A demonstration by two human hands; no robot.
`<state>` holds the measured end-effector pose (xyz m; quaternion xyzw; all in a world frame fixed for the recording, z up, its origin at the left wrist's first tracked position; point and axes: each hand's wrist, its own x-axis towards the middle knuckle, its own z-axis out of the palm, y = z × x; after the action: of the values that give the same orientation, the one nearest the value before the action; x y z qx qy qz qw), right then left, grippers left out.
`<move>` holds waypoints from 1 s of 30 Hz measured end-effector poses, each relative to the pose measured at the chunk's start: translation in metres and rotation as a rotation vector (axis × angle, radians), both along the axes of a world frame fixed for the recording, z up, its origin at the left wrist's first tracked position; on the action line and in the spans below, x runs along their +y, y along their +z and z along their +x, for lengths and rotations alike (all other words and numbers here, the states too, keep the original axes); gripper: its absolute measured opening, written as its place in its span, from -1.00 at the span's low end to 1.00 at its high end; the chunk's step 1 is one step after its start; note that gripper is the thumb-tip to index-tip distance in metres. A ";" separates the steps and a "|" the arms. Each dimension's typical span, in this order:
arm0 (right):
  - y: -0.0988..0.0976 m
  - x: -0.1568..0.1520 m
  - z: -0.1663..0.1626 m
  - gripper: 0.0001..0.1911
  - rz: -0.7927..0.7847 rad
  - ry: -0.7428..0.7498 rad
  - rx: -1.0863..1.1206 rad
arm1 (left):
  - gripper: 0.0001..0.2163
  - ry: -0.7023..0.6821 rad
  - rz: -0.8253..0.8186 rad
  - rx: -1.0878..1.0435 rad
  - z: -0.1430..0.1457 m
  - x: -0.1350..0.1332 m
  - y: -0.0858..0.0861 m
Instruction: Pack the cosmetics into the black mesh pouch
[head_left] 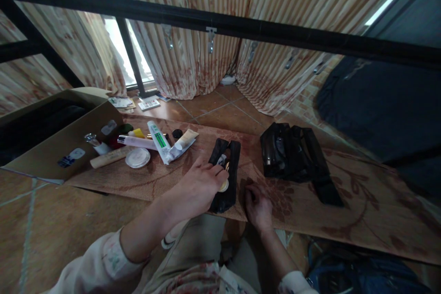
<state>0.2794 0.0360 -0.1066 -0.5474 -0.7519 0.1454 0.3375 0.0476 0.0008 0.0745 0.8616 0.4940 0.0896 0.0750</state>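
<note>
My left hand reaches over a slim black pouch that gapes along its top. Its fingers are closed around a small item with a pale yellow, round end; the rest of that item is hidden beneath them. Small gold and whitish things show inside the pouch by my fingertips. My right hand rests on the patterned cloth just right of the pouch, apart from it, fingers curled and nothing seen in them. Left of the pouch lie a white-and-green tube and a cream-coloured tube.
A cardboard box with dark contents stands at the left. Beside it are a round white container, a pinkish bottle and other cosmetics. A larger black bag sits to the right. A black rail crosses ahead.
</note>
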 end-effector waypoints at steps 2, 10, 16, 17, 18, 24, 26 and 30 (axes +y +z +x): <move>0.001 0.000 0.000 -0.73 -0.001 -0.002 -0.002 | -0.80 -0.053 -0.021 0.055 0.005 0.004 -0.001; 0.003 -0.001 0.000 -0.73 -0.040 -0.008 -0.019 | -0.84 -0.146 -0.241 0.233 0.019 0.026 -0.005; -0.001 0.000 0.000 -0.72 -0.019 -0.010 0.007 | -0.84 -0.152 -0.257 0.247 0.026 0.032 -0.010; -0.001 0.000 -0.001 -0.72 -0.017 -0.011 0.014 | -0.84 -0.157 -0.255 0.246 0.026 0.032 -0.012; -0.001 0.000 -0.001 -0.73 -0.018 -0.013 0.017 | -0.83 -0.158 -0.254 0.244 0.026 0.032 -0.013; 0.003 0.000 -0.001 -0.73 -0.044 -0.014 -0.009 | -0.82 -0.135 -0.277 0.245 0.025 0.032 -0.018; 0.004 0.000 -0.001 -0.73 -0.044 -0.017 -0.014 | -0.82 -0.122 -0.271 0.228 0.023 0.033 -0.019; 0.003 -0.001 0.000 -0.72 -0.044 -0.005 0.003 | -0.78 -0.102 -0.223 0.171 0.016 0.036 -0.016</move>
<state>0.2790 0.0354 -0.1035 -0.5565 -0.7464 0.1618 0.3270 0.0632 0.0364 0.0583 0.8765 0.4609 -0.0433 0.1324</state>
